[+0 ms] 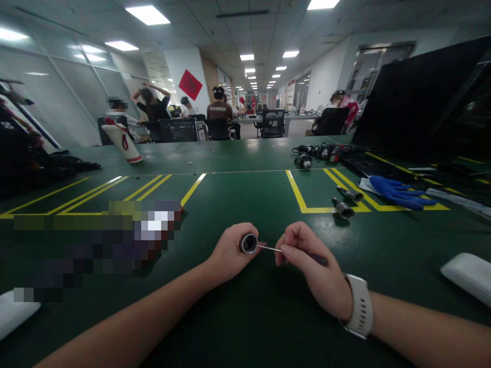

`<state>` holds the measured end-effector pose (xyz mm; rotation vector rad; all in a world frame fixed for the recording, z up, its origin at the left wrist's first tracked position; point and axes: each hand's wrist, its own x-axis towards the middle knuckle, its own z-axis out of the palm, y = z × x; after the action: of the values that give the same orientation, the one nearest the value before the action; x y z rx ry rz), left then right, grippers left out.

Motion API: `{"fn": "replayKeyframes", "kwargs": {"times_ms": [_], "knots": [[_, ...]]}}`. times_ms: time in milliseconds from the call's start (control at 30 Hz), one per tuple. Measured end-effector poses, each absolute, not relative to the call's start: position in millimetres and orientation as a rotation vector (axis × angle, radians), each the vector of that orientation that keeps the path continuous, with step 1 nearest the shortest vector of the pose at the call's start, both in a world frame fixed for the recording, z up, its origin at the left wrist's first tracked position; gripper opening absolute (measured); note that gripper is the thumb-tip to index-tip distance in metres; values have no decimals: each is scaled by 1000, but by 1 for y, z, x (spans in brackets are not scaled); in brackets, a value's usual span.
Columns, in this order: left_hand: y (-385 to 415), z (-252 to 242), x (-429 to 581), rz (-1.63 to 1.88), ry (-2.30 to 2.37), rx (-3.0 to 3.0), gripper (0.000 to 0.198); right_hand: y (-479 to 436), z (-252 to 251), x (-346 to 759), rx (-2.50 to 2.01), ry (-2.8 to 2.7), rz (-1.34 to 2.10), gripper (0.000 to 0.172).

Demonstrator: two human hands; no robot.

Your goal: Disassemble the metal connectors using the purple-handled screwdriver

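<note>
My left hand [227, 258] is wrapped round a cylindrical metal connector [248, 243], whose round open end with a dark bore faces me. In my right hand [320, 278], which wears a white-strapped watch, is a slim screwdriver [270, 249] with a dark handle and thin metal shaft. Its shaft points left, and the tip meets the right side of the connector's rim. I cannot tell whether the tip goes into the connector or lies against it. Both hands are just above the green table [245, 317], close together.
Two similar metal connectors [343, 209] lie right of centre by yellow tape lines. A blue glove [401, 192] is farther right, with dark cabled parts [305, 161] behind. A pale cylinder [123, 142] stands back left. White objects [470, 276] flank me. People sit beyond the table.
</note>
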<state>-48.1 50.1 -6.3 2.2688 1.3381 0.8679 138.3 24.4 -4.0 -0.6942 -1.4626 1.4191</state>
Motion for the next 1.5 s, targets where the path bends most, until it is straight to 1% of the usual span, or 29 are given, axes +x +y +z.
{"fn": "replayKeyframes", "kwargs": {"times_ms": [100,167,267,400,500,700,800,867,967,1100,1200,1333,1400,1500], "knots": [[49,-6,-48,850,1360,2301,14,20,1,138,-733,-1532,1353,5],[48,-5,-47,830,1365,2338,12,22,1,138,-732,-1528,1369,5],[47,-4,-47,815,1341,2368,11,30,-2,138,-696,-1431,1476,4],[47,-4,-47,827,1325,2351,15,37,-4,137,-679,-1238,1639,5],[49,-5,-48,831,1322,2306,16,36,-2,136,-690,-1166,1690,5],[50,-6,-48,845,1332,2272,18,32,-4,139,-681,-1284,1555,2],[49,-6,-47,828,1376,2309,15,29,-4,139,-727,-1389,1462,2],[47,-5,-47,814,1392,2344,12,28,-4,139,-740,-1416,1457,2],[46,-3,-46,812,1371,2375,10,30,-3,137,-708,-1359,1536,3],[46,-2,-46,835,1340,2330,14,34,-2,136,-706,-1201,1672,4],[48,-3,-47,854,1317,2268,17,35,-1,135,-699,-1145,1712,6],[48,-3,-48,897,1279,2216,17,34,-4,136,-672,-1212,1658,3],[48,-3,-48,917,1259,2200,17,32,-5,138,-654,-1293,1589,1],[47,-2,-48,955,1236,2172,17,27,-4,140,-667,-1446,1442,3]]}}
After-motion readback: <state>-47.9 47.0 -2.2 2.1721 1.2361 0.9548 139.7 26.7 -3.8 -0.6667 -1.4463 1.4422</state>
